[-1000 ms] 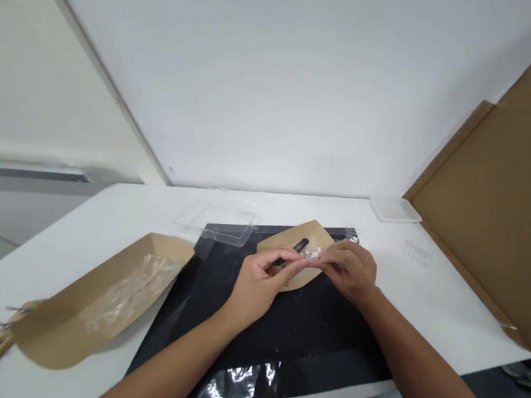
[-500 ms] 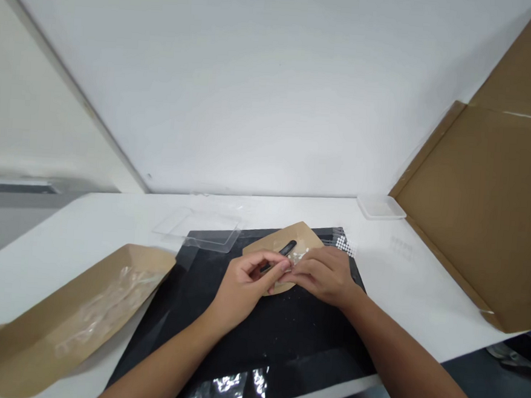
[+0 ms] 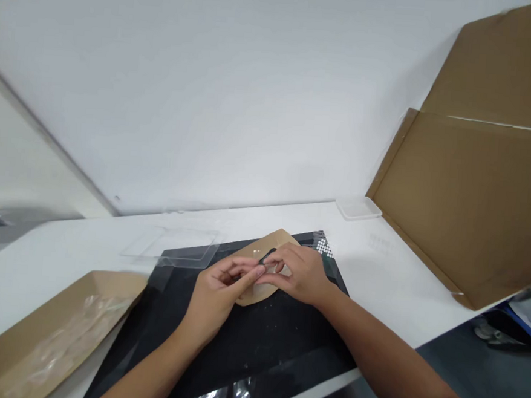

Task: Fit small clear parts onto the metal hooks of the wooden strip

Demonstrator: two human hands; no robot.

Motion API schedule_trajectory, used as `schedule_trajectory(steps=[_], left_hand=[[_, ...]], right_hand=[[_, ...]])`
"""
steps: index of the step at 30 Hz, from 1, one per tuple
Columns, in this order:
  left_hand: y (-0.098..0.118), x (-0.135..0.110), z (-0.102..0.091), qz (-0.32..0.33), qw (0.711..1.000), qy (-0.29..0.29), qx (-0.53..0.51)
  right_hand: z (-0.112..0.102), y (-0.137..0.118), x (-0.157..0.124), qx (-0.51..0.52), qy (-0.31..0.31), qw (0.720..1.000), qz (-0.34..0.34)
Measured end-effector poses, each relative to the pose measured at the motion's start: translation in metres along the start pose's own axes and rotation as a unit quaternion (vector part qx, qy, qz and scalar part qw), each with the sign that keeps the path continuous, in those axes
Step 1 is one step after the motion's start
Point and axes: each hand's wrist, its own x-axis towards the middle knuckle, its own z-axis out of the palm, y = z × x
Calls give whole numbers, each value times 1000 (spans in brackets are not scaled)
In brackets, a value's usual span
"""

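My left hand [image 3: 223, 284] and my right hand [image 3: 299, 271] meet at their fingertips over a small brown paper tray [image 3: 282, 235]. Both are closed in a pinch, thumb against index finger. What lies between the fingertips is too small to make out. A short dark stick-like object [image 3: 268, 255] shows right behind the fingertips; whether it lies in the tray or is held, I cannot tell. Small clear bits sit in the tray, partly hidden by the hands. Beneath is a shiny black mat [image 3: 259, 344]. A sheet of round white stickers [image 3: 324, 248] lies near its far right corner.
At the left stands a larger brown tray [image 3: 23, 340] with clear plastic pieces [image 3: 74, 337]. Clear flat sheets [image 3: 171, 244] overlap the mat's far left corner. A shallow translucent lid [image 3: 358, 208] lies by the wall. An open cardboard box [image 3: 466, 195] stands at the right.
The view has shifted, so the scene sits further left. My right fingers have moved to the dark object, which showed more of its length before. The hands stay together at the small tray.
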Motion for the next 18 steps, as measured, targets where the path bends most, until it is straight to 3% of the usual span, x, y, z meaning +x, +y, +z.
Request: schedule_trajectory(steps=[4, 9, 18], left_hand=[[-6, 2, 0, -2, 1000, 0, -17], [-11, 4, -1, -7, 999, 6, -33], [-13, 6, -7, 2, 1000, -3, 28]], right_hand=[[3, 2, -1, 36, -15, 999, 4], [3, 0, 0, 74, 15, 997, 5], [5, 1, -2, 66, 1, 998, 15]])
